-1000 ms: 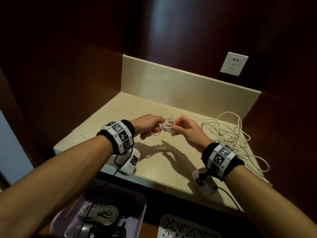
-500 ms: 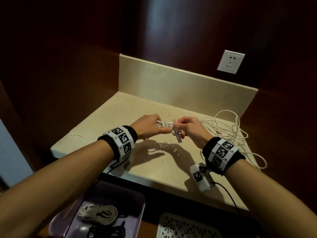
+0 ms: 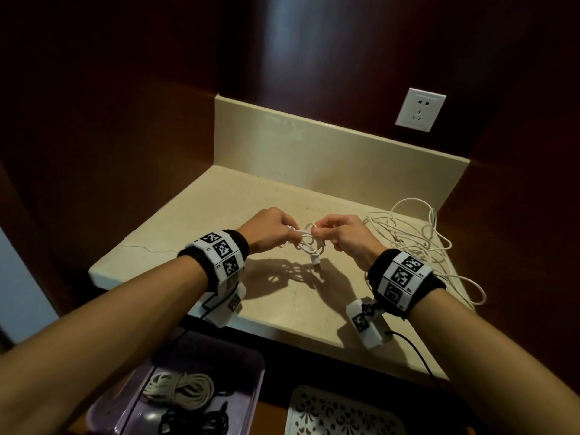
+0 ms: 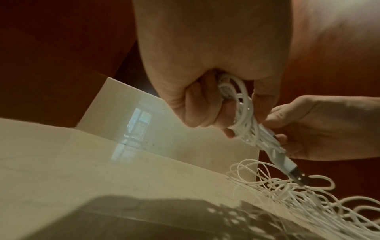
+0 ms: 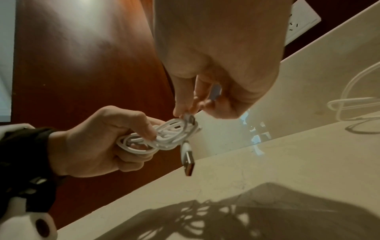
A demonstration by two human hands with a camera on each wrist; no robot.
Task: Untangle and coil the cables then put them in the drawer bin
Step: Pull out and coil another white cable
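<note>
Fingers (image 5: 144,128) curled round coiled white cable (image 5: 164,138)

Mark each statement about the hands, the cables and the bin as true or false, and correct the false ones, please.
1. The left hand grips a bundle of white cable. True.
2. A USB plug hangs free below the bundle. True.
3. The right hand lies flat on the counter. False: it is raised and pinches the cable at the bundle.
4. The purple bin holds no cables. False: a pale coil and a black cable lie in it.
5. Loose white cable lies on the counter on the right. True.
</note>
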